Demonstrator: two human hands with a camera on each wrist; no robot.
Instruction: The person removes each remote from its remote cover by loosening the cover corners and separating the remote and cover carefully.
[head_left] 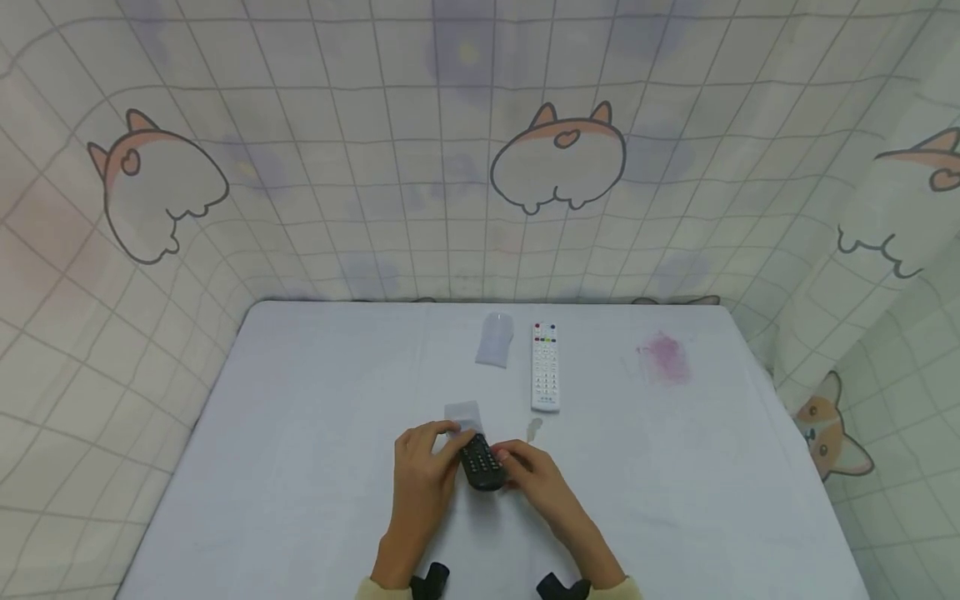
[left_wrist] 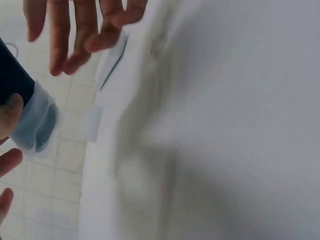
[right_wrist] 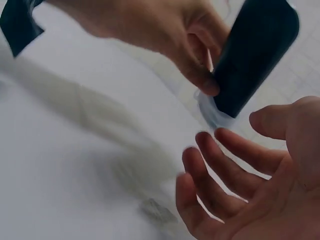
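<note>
A black remote control point(head_left: 482, 465) is held just above the table, its buttons facing up in the head view. A translucent plastic sleeve point(left_wrist: 42, 122) covers its far end. My left hand point(head_left: 426, 475) pinches the remote near the sleeve's edge; in the right wrist view its thumb point(right_wrist: 202, 82) presses on the remote's side. My right hand point(right_wrist: 250, 190) is beside the remote, fingers spread and slightly bent, with a gap between them and the remote in the right wrist view. In the left wrist view, fingers of the right hand point(left_wrist: 85, 30) hang loose.
A white remote control point(head_left: 545, 367) lies on the white-covered table point(head_left: 315, 400) beyond my hands. To its left is another translucent sleeve point(head_left: 495, 340). A pink stain point(head_left: 666, 357) and a small grey mark point(head_left: 534, 429) show on the cloth. Patterned curtains point(head_left: 337, 167) surround the table's back and sides.
</note>
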